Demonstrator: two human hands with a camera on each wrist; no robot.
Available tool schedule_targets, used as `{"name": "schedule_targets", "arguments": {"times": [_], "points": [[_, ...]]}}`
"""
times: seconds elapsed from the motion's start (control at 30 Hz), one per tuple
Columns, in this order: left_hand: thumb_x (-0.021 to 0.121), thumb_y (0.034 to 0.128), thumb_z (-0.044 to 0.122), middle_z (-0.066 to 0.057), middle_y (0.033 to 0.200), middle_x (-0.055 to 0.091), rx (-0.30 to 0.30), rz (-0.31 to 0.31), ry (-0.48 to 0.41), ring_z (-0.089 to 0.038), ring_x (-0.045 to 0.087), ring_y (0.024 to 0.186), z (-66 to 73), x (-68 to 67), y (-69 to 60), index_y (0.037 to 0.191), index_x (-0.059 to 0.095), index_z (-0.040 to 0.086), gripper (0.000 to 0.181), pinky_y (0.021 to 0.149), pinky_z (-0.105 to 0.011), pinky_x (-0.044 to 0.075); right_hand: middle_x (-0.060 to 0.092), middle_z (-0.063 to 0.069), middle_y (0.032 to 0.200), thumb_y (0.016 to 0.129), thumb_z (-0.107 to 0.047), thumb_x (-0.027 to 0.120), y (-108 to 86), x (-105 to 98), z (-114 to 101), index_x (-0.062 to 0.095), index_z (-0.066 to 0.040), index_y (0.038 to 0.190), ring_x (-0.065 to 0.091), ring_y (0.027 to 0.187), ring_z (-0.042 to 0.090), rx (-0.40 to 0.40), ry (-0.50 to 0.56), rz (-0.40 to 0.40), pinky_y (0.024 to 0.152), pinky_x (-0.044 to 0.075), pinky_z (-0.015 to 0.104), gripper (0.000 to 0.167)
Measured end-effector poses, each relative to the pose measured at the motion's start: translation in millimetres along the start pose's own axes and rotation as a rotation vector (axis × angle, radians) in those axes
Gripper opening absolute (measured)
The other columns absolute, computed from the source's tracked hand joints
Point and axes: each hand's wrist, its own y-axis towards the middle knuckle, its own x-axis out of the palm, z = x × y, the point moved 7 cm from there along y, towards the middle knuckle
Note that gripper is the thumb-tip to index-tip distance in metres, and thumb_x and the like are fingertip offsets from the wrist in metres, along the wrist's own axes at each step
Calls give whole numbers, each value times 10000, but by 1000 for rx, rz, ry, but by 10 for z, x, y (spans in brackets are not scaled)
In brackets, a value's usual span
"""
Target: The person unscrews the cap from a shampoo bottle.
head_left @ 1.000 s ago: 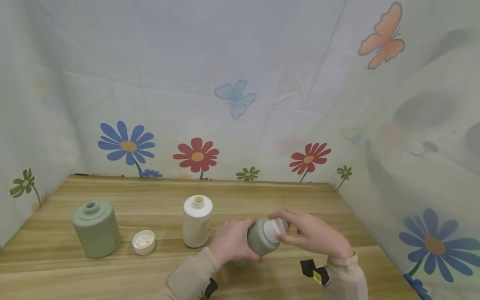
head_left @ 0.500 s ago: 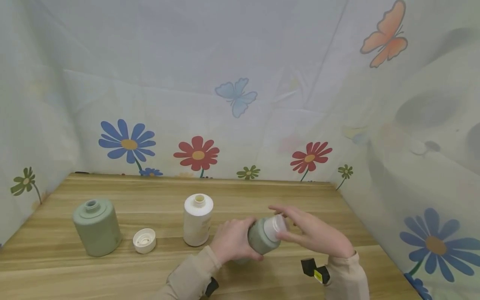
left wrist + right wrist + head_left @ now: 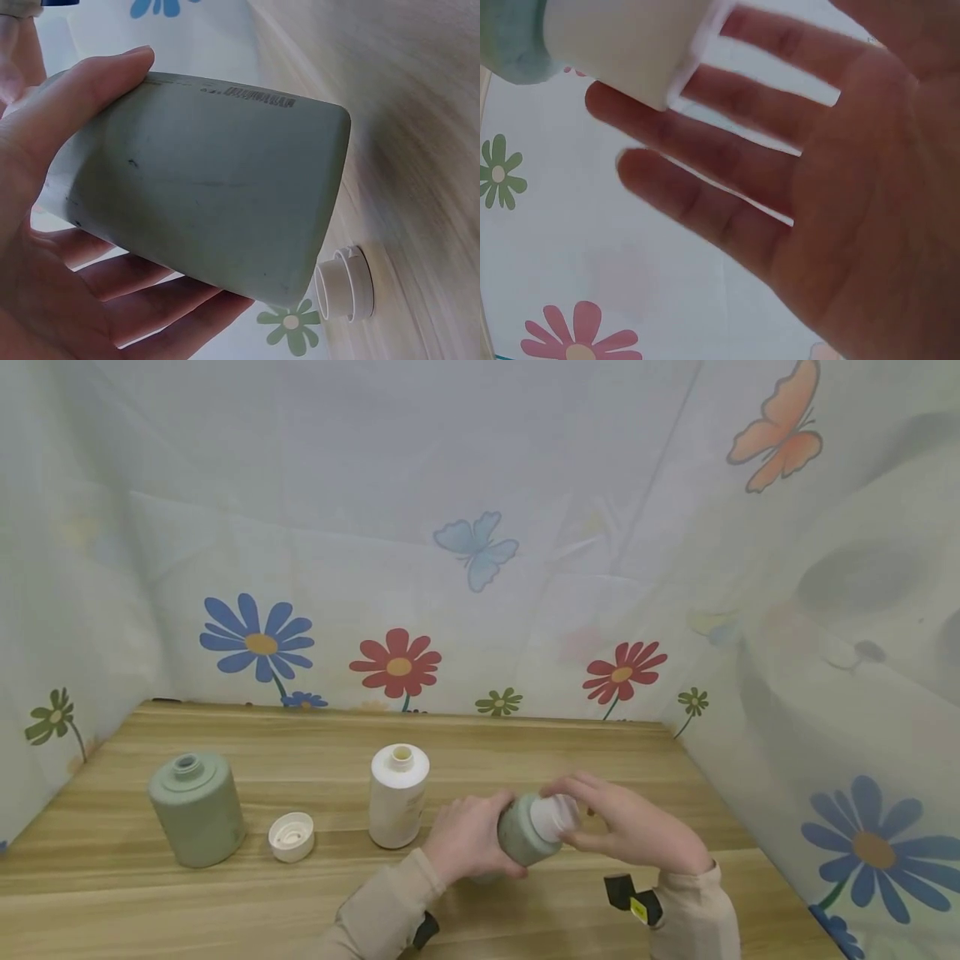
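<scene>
My left hand (image 3: 468,839) grips a green bottle (image 3: 522,833), which is tilted with its capped end toward the right. In the left wrist view the thumb lies over the bottle (image 3: 202,180), the fingers are under it, and a barcode shows near its base. At the other end my right hand (image 3: 630,822) holds the white cap (image 3: 553,817) between fingers and thumb. Seen from the right wrist, the fingers of my right hand (image 3: 727,157) reach along the cap (image 3: 622,45); the thumb's contact is hidden there.
An uncapped white bottle (image 3: 397,797) stands left of my left hand. Farther left lie a loose white cap (image 3: 292,837) and a wider green bottle (image 3: 197,810) with its neck uncovered. A flower-printed cloth (image 3: 540,610) hangs behind the wooden table (image 3: 300,918).
Half a second ago my right fingers were spread away from the cap's top; now they are back around it. The left hand keeps its grip. The head view has shifted slightly.
</scene>
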Motion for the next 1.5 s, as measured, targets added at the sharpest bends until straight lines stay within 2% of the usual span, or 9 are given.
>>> {"name": "schedule_targets", "arguments": {"times": [0.23, 0.47, 0.63, 0.8, 0.97, 1.07, 1.2, 1.33, 1.5], "points": [[894, 558, 425, 5, 940, 714, -3, -3, -3, -124, 642, 752, -9, 13, 0, 1167, 604, 168, 722, 599, -254, 467, 573, -17, 1272, 874, -135, 696, -18, 14, -16, 533, -128, 1290, 581, 1090, 131, -76, -10, -5, 897, 548, 350, 447], [896, 559, 422, 9, 933, 709, -17, 1, -18, -126, 633, 746, -28, 0, 7, 1172, 609, 167, 723, 610, -275, 470, 627, -10, 1236, 923, -396, 627, 19, -22, 82, 492, -132, 1356, 608, 1031, 121, 73, 19, 69, 812, 536, 269, 525], [894, 556, 433, 11, 933, 710, -18, 0, -18, -130, 639, 752, -26, 0, 10, 1158, 610, 173, 715, 612, -281, 474, 655, -109, 1029, 917, -425, 624, 19, -63, 101, 569, -190, 1227, 601, 880, 42, 120, -54, 121, 710, 504, 211, 393], [895, 558, 419, 7, 930, 710, -13, -4, -9, -131, 640, 752, -26, 16, 14, 1158, 607, 171, 710, 609, -277, 474, 656, -88, 1034, 879, -306, 705, 18, -56, 50, 593, -187, 1165, 601, 876, 50, 60, -71, 107, 729, 525, 225, 329], [895, 557, 412, 5, 929, 709, -10, -7, 0, -133, 637, 746, -29, 29, 12, 1153, 607, 171, 704, 601, -272, 468, 633, -33, 1171, 811, -129, 751, 2, -42, -34, 594, -166, 1190, 627, 975, 114, -64, -113, 91, 814, 563, 292, 412], [894, 553, 417, 7, 924, 708, -11, -1, 2, -132, 634, 740, -33, 23, 6, 1145, 608, 173, 701, 597, -271, 466, 620, -29, 1194, 804, -113, 754, 4, -36, -43, 585, -164, 1203, 626, 1003, 125, -83, -115, 88, 837, 565, 306, 437], [894, 554, 422, 3, 936, 710, -18, 3, 1, -135, 639, 748, -39, 14, 0, 1156, 608, 167, 713, 609, -280, 476, 609, -23, 1267, 880, -276, 707, 15, -37, 27, 522, -158, 1314, 621, 1057, 132, 20, -40, 84, 845, 552, 304, 487], [898, 560, 416, -2, 957, 714, -23, 1, -6, -142, 648, 769, -41, 12, 2, 1166, 610, 164, 717, 629, -294, 490, 643, -46, 1191, 921, -465, 601, 18, -26, 119, 460, -170, 1378, 632, 1023, 117, 149, 9, 75, 799, 535, 284, 562], [898, 563, 407, 0, 964, 712, -23, -8, -10, -139, 648, 775, -39, 16, 2, 1170, 610, 164, 714, 635, -294, 494, 661, -89, 995, 933, -452, 589, 25, 9, 126, 515, -202, 1271, 622, 881, 61, 149, -12, 49, 712, 519, 245, 427]]}}
